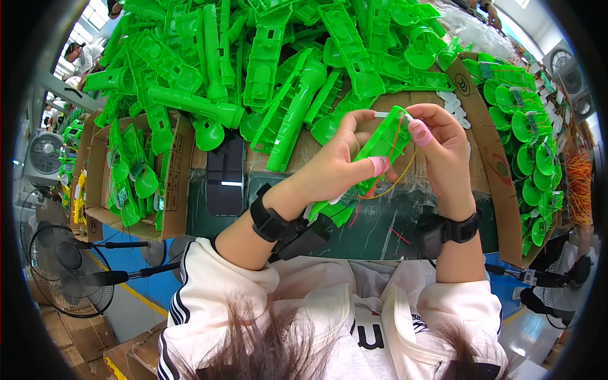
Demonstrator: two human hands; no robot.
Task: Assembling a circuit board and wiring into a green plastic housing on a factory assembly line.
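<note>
- Shell (386,140), green, gripped in the left hand (335,158)
- Right hand (448,142) pinched narrow at its upper end, on what I cannot tell
- Yellow wire (403,175) looping beside

A scuffed dark green tabletop (367,244) stands over a blue floor (155,288) bordered by a thin yellow stripe (140,299). At the left are a black round-caged fan (69,258) and a white boxy unit with a circular grille (44,156); bright paned windows (95,16) shine at the upper left.
</note>
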